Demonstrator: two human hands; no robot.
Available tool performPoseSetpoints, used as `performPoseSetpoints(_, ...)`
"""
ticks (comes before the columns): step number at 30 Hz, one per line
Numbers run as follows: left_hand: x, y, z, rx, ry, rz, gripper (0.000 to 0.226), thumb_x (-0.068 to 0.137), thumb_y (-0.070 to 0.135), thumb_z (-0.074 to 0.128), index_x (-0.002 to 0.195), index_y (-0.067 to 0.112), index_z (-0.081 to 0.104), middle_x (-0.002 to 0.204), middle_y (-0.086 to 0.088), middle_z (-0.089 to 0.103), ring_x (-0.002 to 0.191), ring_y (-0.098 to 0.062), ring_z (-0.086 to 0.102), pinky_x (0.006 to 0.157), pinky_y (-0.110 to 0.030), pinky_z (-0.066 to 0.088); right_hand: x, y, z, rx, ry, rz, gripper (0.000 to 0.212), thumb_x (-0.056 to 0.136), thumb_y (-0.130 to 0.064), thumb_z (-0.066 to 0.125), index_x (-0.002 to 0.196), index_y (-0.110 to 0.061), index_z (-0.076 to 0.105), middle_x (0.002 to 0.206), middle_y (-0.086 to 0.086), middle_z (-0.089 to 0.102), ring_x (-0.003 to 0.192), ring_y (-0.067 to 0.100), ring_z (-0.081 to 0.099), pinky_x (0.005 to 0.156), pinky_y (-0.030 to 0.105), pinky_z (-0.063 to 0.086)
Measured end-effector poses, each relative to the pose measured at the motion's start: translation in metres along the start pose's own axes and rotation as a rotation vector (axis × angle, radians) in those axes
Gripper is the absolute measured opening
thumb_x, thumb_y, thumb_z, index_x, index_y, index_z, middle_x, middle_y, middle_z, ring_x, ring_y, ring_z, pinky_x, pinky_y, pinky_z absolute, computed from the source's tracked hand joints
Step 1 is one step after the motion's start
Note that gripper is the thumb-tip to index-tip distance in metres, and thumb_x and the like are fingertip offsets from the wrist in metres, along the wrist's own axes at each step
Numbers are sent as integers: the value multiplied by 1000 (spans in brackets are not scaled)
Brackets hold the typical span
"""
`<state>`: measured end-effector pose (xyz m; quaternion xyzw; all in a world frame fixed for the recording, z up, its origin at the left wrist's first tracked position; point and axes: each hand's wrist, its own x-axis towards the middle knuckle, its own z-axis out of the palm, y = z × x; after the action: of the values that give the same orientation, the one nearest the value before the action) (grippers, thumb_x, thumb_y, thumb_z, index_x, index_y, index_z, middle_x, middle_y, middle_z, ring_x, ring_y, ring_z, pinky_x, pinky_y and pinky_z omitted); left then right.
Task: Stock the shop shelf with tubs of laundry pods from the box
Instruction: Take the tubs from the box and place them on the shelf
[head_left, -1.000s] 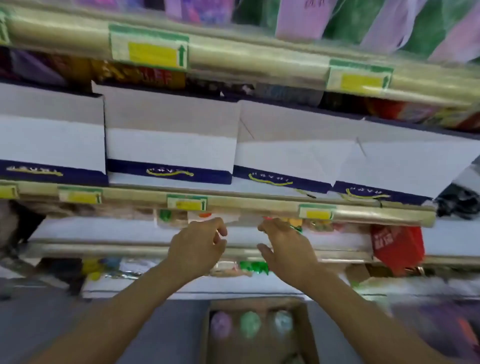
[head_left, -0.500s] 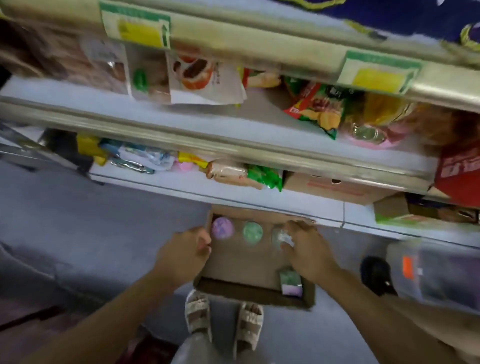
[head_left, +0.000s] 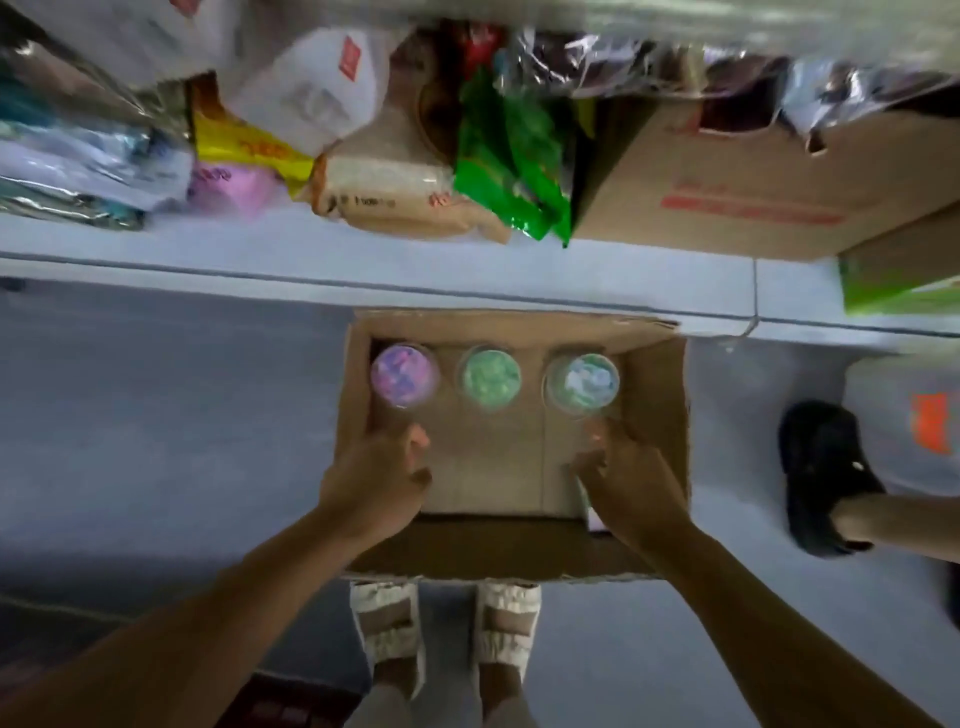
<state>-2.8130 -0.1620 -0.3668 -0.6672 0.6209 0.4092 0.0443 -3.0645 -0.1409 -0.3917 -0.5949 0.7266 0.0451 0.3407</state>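
Cardboard box (head_left: 660, 395) holds three pod tubs along its far wall; our left hand (head_left: 376, 480) and right hand (head_left: 631, 483) hover inside, fingers loosely curled, grasping nothing.

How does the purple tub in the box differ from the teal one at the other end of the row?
The purple tub stands at the left end of the row, in the box's far left corner; the teal tub stands at the right end. The purple one shows pink-violet contents, the teal one blue-green with pale patches. The right hand's fingertips reach close to the teal tub; the left hand sits a little further from the purple. Both are round and upright.
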Motion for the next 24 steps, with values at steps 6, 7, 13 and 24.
performPoseSetpoints(6, 58, -1, 73, 48, -51, 116, 30, 82, 20, 63, 111, 16, 57, 101, -1, 65, 92, -19, 63, 78, -39, 53, 30, 71, 61, -55, -3, 315, 60, 88, -33, 60, 138, -12, 33, 137, 13, 40, 125, 29, 41, 92, 39, 44)
performPoseSetpoints(7, 64, -3, 87, 57, -102, 119, 30, 84, 23, 63, 113, 19, 56, 104, 0, 65, 94, -17, 63, 79, -39, 53, 33, 80, 70, -73, -39, 369, 69, 86, -33, 62, 140, -9, 27, 139, 17, 35, 127, 33, 37, 95, 42, 41)
performPoseSetpoints(13, 83, -5, 158, 11, -221, 115, 30, 85, 21, 64, 114, 19, 56, 109, -2, 62, 96, -17, 59, 83, -34, 50, 47, 129, 138, -171, -169, 510, 101, 75, -53, 68, 145, -14, 5, 144, 25, 24, 133, 41, 27, 107, 46, 30)
performPoseSetpoints(24, 101, -6, 176, -140, -267, 33, 33, 87, 26, 63, 118, 20, 53, 114, -1, 62, 98, -12, 58, 78, -26, 46, 65, 115, 164, -177, 221, 188, 96, 56, -39, 82, 131, -1, 37, 119, 19, 50, 109, 35, 51, 87, 45, 45)
